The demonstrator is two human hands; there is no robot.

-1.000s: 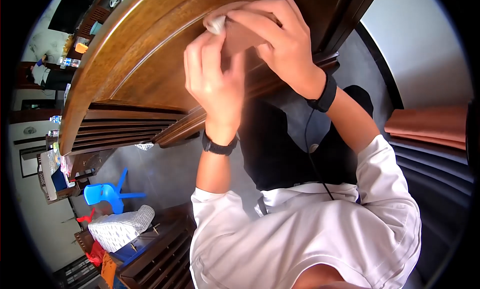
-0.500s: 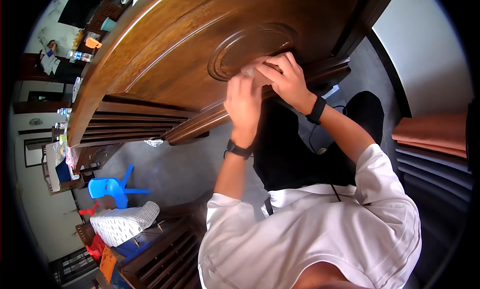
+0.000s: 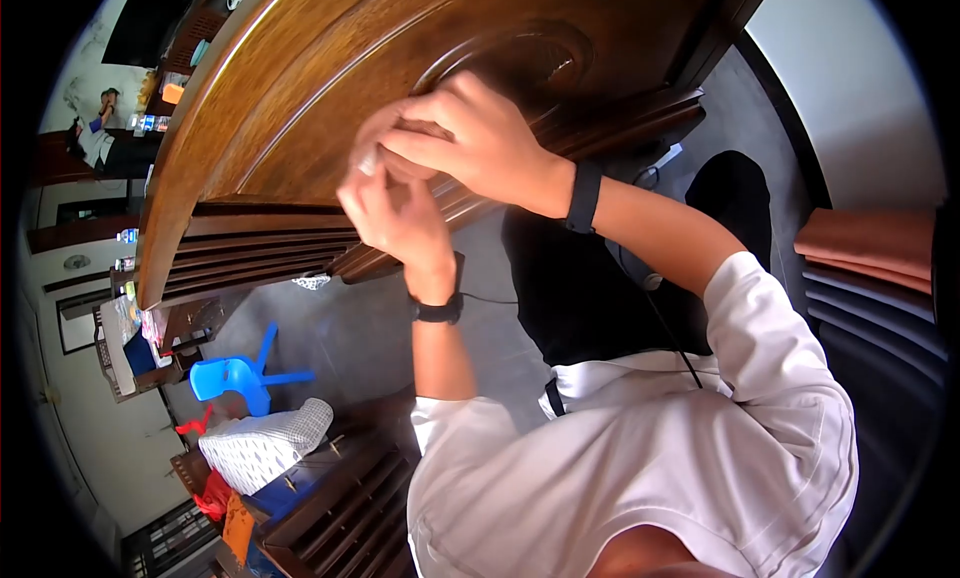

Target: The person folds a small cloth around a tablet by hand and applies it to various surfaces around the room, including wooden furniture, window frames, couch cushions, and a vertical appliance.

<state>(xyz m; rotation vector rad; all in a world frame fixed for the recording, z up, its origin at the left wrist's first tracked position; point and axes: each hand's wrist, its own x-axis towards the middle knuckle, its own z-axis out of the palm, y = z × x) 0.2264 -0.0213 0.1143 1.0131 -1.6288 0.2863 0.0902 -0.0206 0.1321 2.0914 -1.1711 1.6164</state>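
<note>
Item in hand: one thin, brownish-pink sheet of undetermined material (image 3: 406,168), with a small white tip (image 3: 368,164) at its near end, both blurred; located between the two hands, in front of the wood. Bare left hand (image 3: 396,214), black wristband (image 3: 437,310): fingers apparently pinched together on the sheet by the white tip. Bare right hand (image 3: 482,143), black wristband: fingers bent over the sheet's opposite side, seemingly clamped on it. Step in hand, as judged: two-handed manipulation of the sheet at its tip; any further adjustment would call for a light pinch on the left and a steady counter-hold on the right. Contact with the wood: cannot tell. Clock positions taken from the hands, 12 at the top of the view. Surface: polished brown wooden panel with a curved edge (image 3: 300,108); carved oval moulding (image 3: 540,63) at 2 o'clock; dark wooden slats (image 3: 262,240) at 8. Room: clear plastic bottle (image 3: 150,123) and a seated-looking person in a light top (image 3: 98,138) at 9; blue plastic stool (image 3: 235,378) and patterned white fabric bundle (image 3: 265,448) at 7; dark slatted wooden seat (image 3: 335,518) at 6, beyond grey floor (image 3: 345,353); folded orange-brown cloth (image 3: 868,246) at 3.
</note>
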